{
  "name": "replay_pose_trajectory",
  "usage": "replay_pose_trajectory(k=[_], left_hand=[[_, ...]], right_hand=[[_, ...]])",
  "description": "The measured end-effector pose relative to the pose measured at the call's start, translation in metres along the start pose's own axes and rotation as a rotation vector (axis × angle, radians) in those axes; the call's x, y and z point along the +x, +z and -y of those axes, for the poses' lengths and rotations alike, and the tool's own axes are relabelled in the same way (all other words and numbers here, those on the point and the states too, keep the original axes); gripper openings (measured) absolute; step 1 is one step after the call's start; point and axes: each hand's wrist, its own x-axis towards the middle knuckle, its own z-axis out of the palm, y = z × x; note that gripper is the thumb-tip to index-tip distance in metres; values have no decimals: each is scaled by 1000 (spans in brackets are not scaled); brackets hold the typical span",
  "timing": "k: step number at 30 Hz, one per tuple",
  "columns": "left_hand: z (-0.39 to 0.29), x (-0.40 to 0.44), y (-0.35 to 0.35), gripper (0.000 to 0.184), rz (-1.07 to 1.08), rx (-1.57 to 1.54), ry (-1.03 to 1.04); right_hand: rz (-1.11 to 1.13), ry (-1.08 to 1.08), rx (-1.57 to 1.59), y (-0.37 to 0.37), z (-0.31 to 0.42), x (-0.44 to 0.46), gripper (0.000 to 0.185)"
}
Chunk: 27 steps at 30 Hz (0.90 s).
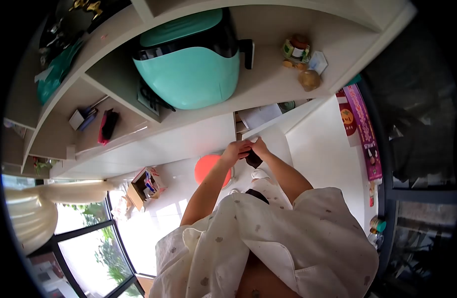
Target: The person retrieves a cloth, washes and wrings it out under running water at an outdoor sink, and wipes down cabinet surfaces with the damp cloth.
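Note:
In front of my body, both hands meet low down, beside an open cabinet door (300, 116). My left hand (236, 152) is closed, its fingers reaching across to the right one. My right hand (259, 147) is closed too, thumb and fingers pinched together. A small dark brown item (253, 159) hangs just under the fingers of both hands; its kind is hard to make out. A small whitish bit (254, 140) shows at the right fingertips. Behind the door, the open compartment holds a white flat item (260, 118).
A mint-green air fryer (188, 74) stands on the shelf above, with jars (298, 47) to its right. Below are a red round stool (208, 171) and an open cardboard box (145, 187) on the floor. A purple box (362, 129) stands at the right, windows at the left.

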Motion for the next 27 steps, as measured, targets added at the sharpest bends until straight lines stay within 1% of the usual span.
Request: replay_pose_trajectory(k=[2, 4, 5, 6, 8, 9, 11, 12, 15, 16, 18, 20, 21, 22, 24, 26, 27], left_hand=[[-8, 11, -3, 34, -66, -154, 25], [-14, 20, -4, 35, -93, -425, 54], [-14, 27, -6, 35, -92, -526, 91], [-11, 41, -10, 33, -70, -619, 143], [-11, 53, -5, 32, -95, -705, 273], [-10, 57, -1, 32, -105, -722, 275], [-14, 63, 9, 34, -185, -799, 405], [-16, 67, 12, 34, -185, -811, 397], [-3, 87, 9, 38, -128, -930, 557], [-11, 79, 17, 37, -221, -918, 499], [-12, 75, 19, 36, -233, -902, 488], [-15, 72, 21, 33, -260, -898, 470], [-16, 69, 20, 31, -274, -886, 449], [-9, 72, 13, 35, -253, -848, 446], [-20, 57, 14, 39, -380, -538, 321], [-11, 46, -4, 45, -438, -180, 276], [-2, 43, -13, 48, -546, -48, 210]], right_hand=[[328, -78, 410, -8, 1, 29, 58], [349, 86, 472, -10, 6, 41, 46], [518, -104, 510, -18, 15, 43, 38], [410, -141, 436, -22, 20, 44, 34], [459, 26, 306, -40, 42, 45, 32], [472, 33, 293, -43, 46, 47, 32], [577, 72, 435, -47, 50, 59, 32], [592, 34, 387, -46, 48, 67, 33], [602, 3, 246, -42, 37, 84, 37], [590, -8, 224, -39, 34, 88, 39], [614, 11, 210, -40, 33, 91, 42], [688, 51, 290, -36, 28, 97, 42], [730, 27, 281, -32, 23, 104, 39], [739, 40, 326, -33, 28, 103, 34], [718, 101, 296, -27, 28, 109, 26], [948, 225, 254, -27, 49, 104, 24], [1137, 225, 224, -35, 79, 83, 24]])
